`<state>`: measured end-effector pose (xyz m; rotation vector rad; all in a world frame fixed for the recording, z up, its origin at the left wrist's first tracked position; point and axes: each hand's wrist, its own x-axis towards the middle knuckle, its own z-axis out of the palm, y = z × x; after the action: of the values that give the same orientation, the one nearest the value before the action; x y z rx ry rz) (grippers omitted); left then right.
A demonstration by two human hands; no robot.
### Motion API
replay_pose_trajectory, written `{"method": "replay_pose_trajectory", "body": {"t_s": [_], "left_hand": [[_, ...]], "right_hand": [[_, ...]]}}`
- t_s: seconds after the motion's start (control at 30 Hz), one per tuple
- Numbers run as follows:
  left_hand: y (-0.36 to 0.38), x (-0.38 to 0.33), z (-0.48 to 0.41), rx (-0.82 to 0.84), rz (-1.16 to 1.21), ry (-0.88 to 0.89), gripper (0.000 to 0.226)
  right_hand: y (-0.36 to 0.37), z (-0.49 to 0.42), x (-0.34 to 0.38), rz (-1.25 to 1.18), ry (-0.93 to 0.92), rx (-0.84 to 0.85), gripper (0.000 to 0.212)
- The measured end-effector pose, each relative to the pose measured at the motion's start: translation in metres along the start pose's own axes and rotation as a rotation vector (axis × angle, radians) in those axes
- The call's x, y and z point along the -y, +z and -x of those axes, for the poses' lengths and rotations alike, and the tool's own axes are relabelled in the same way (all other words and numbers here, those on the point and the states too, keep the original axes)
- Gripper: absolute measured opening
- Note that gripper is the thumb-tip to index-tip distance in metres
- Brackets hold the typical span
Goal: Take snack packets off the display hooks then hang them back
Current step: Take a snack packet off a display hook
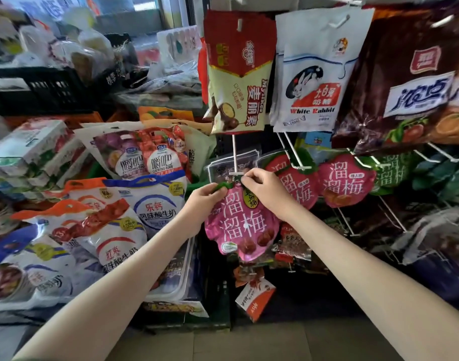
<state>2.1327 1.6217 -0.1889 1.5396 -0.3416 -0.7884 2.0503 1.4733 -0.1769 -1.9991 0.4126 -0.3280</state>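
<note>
A pink plum-snack packet [242,227] with a green top edge hangs in front of me at the tip of a white display hook [235,162]. My left hand [203,199] pinches the packet's top left corner. My right hand [264,194] pinches its top right edge, just under the hook's tip. Whether the packet's hole is on the hook I cannot tell. More pink packets of the same kind [347,179] hang on neighbouring hooks to the right.
Above hang a red-and-cream chocolate packet [238,74], White Rabbit bags [314,74] and brown bags [405,82]. Left of the rack, piled milk-snack bags [98,230] and boxes [27,149] fill a counter. Small red packets [254,295] hang below. Tiled floor lies beneath.
</note>
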Motion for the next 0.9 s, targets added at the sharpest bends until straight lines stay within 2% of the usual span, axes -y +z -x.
{"method": "replay_pose_trajectory", "body": {"t_s": [0.1, 0.2, 0.27, 0.33, 0.4, 0.5, 0.53, 0.6, 0.67, 0.7, 0.77, 0.87, 0.9], "left_hand": [[-0.002, 0.003, 0.002, 0.038, 0.039, -0.094, 0.009], [-0.005, 0.007, 0.002, 0.039, 0.021, -0.145, 0.013], [-0.006, 0.008, 0.002, 0.036, 0.008, -0.165, 0.012], [-0.006, 0.011, 0.001, 0.037, -0.006, -0.177, 0.011], [-0.005, 0.013, 0.000, 0.032, -0.022, -0.189, 0.013], [0.002, 0.015, -0.003, 0.030, -0.019, -0.190, 0.020], [0.006, 0.014, -0.003, 0.024, -0.047, -0.175, 0.020], [0.017, 0.014, -0.005, -0.006, -0.170, -0.111, 0.015], [0.029, 0.013, -0.006, -0.032, -0.325, -0.029, 0.012], [0.034, 0.014, -0.007, -0.032, -0.390, 0.011, 0.014], [0.042, 0.014, -0.008, -0.020, -0.469, 0.065, 0.017], [0.053, 0.009, -0.008, -0.014, -0.521, 0.124, 0.020], [0.055, 0.007, -0.008, -0.011, -0.522, 0.136, 0.020]], "right_hand": [[-0.008, 0.005, -0.007, -0.097, 0.074, 0.131, 0.016], [-0.021, 0.016, -0.019, -0.054, 0.119, 0.203, 0.040], [-0.033, 0.023, -0.033, -0.038, 0.134, 0.165, 0.040], [-0.047, 0.031, -0.047, -0.014, 0.123, 0.092, 0.023], [-0.061, 0.036, -0.060, 0.051, 0.107, -0.041, 0.013], [-0.079, 0.036, -0.070, 0.101, 0.122, -0.322, 0.009], [-0.085, 0.033, -0.071, 0.082, 0.128, -0.393, 0.014], [-0.095, 0.022, -0.074, 0.084, 0.127, -0.403, 0.033], [-0.100, 0.014, -0.072, 0.170, 0.139, -0.285, 0.048], [-0.100, 0.011, -0.070, 0.184, 0.144, -0.233, 0.048], [-0.100, 0.006, -0.066, 0.153, 0.149, -0.210, 0.036], [-0.100, 0.001, -0.059, 0.087, 0.112, -0.204, 0.003], [-0.100, 0.001, -0.057, 0.081, 0.095, -0.197, 0.008]]}}
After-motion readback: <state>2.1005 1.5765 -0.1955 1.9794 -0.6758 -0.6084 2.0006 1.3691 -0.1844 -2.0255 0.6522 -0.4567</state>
